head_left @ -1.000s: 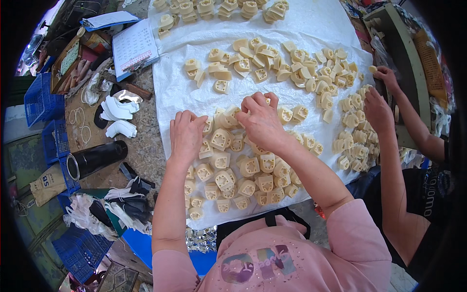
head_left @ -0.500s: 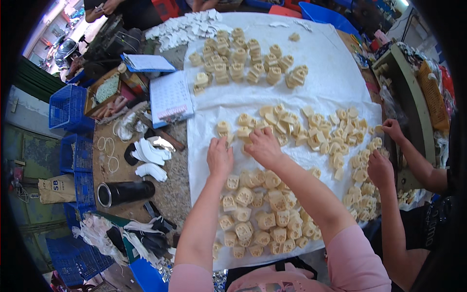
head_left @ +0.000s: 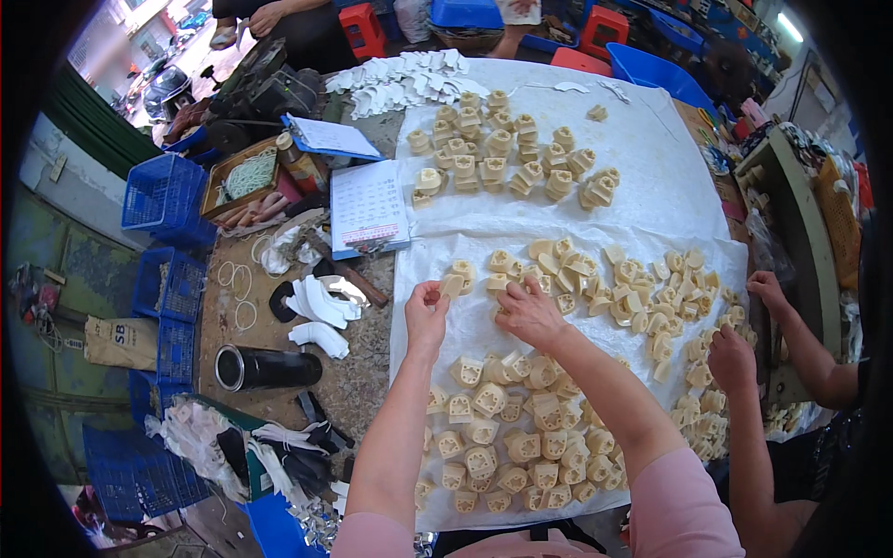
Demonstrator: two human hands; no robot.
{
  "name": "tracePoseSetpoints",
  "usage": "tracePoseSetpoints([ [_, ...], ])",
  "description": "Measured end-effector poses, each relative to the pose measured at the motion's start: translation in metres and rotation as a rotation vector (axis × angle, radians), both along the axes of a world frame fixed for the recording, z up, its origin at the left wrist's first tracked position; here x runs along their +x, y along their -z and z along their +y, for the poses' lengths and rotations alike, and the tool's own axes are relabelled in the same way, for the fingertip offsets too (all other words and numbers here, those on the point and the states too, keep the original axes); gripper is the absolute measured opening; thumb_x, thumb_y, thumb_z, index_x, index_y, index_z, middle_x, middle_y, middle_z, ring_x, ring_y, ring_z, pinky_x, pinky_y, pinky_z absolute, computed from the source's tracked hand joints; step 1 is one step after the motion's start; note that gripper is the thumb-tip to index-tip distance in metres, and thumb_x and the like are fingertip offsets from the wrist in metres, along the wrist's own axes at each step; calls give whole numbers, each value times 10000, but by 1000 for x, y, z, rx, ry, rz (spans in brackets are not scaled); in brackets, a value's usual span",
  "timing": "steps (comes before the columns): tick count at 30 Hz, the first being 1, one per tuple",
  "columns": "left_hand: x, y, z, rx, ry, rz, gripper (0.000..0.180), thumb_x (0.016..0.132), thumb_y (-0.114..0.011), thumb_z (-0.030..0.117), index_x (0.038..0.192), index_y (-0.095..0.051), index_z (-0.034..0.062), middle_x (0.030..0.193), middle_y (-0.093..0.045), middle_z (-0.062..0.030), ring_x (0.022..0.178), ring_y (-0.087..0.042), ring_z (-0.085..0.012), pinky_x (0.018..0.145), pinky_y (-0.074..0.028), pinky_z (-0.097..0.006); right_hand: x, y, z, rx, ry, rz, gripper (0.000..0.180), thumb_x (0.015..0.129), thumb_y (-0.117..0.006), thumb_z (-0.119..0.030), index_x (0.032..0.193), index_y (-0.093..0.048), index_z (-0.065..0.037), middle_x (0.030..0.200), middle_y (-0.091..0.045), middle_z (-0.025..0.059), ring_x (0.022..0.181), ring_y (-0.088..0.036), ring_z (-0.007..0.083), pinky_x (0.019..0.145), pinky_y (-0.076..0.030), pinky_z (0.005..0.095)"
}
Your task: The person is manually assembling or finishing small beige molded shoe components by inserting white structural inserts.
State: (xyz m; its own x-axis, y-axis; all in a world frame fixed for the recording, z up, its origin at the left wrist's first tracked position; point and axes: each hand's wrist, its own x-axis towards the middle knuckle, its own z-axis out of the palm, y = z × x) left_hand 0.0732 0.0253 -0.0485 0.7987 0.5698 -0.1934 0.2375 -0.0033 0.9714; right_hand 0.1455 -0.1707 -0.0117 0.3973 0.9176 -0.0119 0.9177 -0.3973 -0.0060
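Both hands are out over the white cloth (head_left: 651, 177). Left hand (head_left: 426, 312) pinches one small cream piece (head_left: 452, 285) in its fingertips, held just above the cloth. Right hand (head_left: 528, 312) lies flat, fingers spread on the cloth beside the middle pile of cream pieces (head_left: 595, 279). More pieces (head_left: 502, 437) lie near the person.

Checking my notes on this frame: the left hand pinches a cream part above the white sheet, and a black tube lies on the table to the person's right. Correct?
One slip: the head view shows the black tube lying to the person's left, not right. The left hand does pinch a cream part above the white sheet.
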Motion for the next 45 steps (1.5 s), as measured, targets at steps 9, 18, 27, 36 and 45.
tracePoseSetpoints([
  [9, -48, -73, -7, 170, 205, -114, 202, 758, -655, 16, 949, -592, 39, 949, -633, -33, 834, -569, -96, 690, -452, -239, 17, -56, -2, 705, 364, 545, 232, 691, -550, -2, 901, -588, -92, 950, -500, 115, 970, -435, 324, 835, -358, 409],
  [18, -108, -98, -101, 566, 608, -328, 336, 588, -652, -121, 873, -571, 38, 891, -569, -91, 817, -562, -243, 696, -458, -324, -103, -83, -143, 447, 658, 491, 123, 777, -614, -139, 879, -597, -70, 951, -486, 84, 992, -423, 273, 848, -303, 405],
  [27, -147, -81, -96, 847, 578, -372, 462, 522, -601, -161, 943, -600, 29, 954, -564, -116, 874, -548, -302, 731, -469, -371, -161, -55, -146, 274, 646, 262, 207, 647, -594, 5, 837, -606, -74, 918, -476, 60, 959, -446, 247, 866, -279, 426],
  [36, -148, -65, -78, 915, 352, -264, 401, 603, -650, -139, 966, -611, 29, 992, -550, -131, 885, -559, -280, 744, -476, -337, -164, -61, -138, 338, 641, 217, 218, 636, -586, 7, 843, -600, -59, 930, -475, 70, 974, -447, 254, 880, -287, 456],
  [45, -152, -88, -77, 975, 639, -187, 324, 649, -757, 67, 956, -655, 56, 1065, -537, -132, 1001, -489, -332, 862, -408, -429, -75, -50, -130, 506, 734, 310, 354, 687, -574, 27, 1025, -610, -75, 968, -499, 89, 1005, -446, 271, 856, -316, 399],
])
